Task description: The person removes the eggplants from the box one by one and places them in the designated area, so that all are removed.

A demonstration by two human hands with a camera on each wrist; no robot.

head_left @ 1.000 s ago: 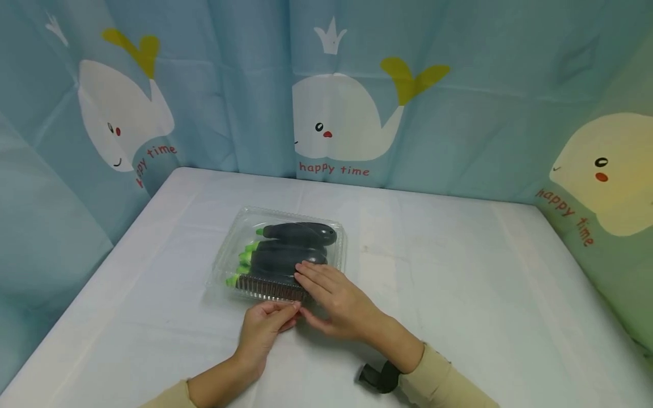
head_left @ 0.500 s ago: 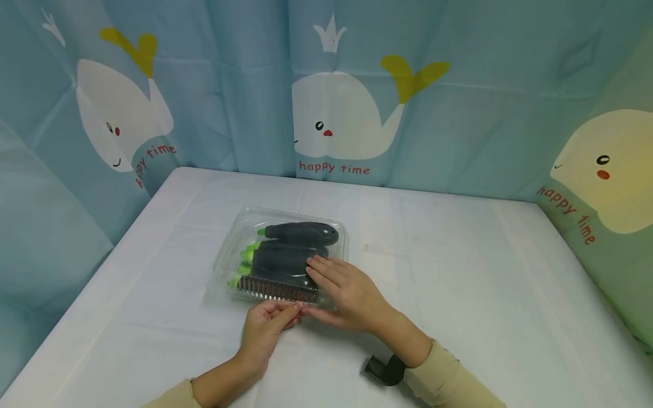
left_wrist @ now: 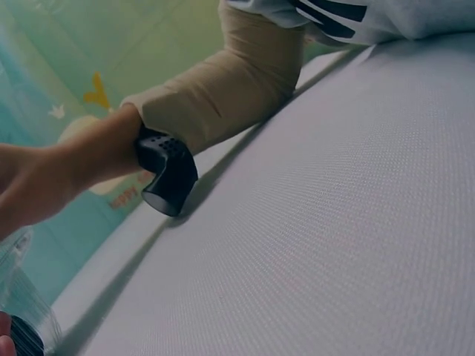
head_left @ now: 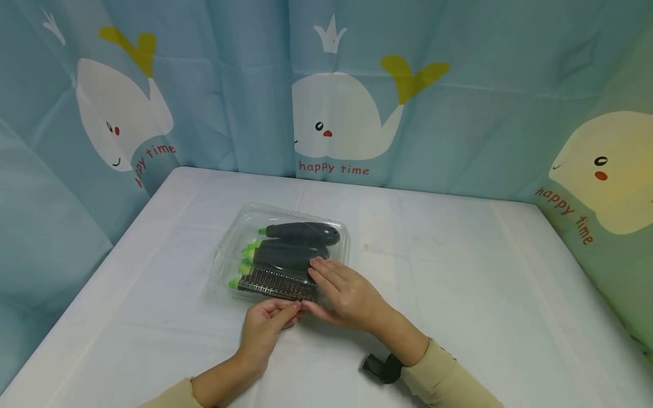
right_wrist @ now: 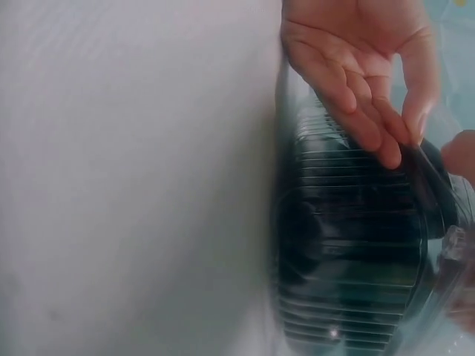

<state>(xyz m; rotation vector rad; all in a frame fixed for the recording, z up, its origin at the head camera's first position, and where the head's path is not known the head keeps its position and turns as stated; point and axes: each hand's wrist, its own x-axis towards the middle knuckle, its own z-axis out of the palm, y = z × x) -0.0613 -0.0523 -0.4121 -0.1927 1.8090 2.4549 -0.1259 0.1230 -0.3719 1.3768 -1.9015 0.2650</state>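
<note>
A clear plastic clamshell box (head_left: 230, 249) with ridged walls rests on the table and holds several dark eggplants (head_left: 302, 233) with green stem ends. At the middle of its front edge, my left hand (head_left: 265, 326) pinches the rim between thumb and fingers. In the right wrist view, that left hand (right_wrist: 364, 67) shows palm side, its thumb and fingertips meeting at the rim. My right hand (head_left: 352, 292) lies over the lid's front right part, fingers straight on top. Its thumb reaches to the front rim, beside the left fingertips. The box's front right corner is hidden under this hand.
A white cloth covers the table (head_left: 459, 272). A black wrist device (head_left: 382, 368) sits by the right sleeve, seen also as a black device (left_wrist: 169, 174) in the left wrist view. Behind stands a blue curtain (head_left: 245, 102) printed with whales.
My right hand has slid a little to the right across the lid. The ridged front of the lid has risen slightly, covering more of the nearest eggplants in view. The left hand stays at the rim.
</note>
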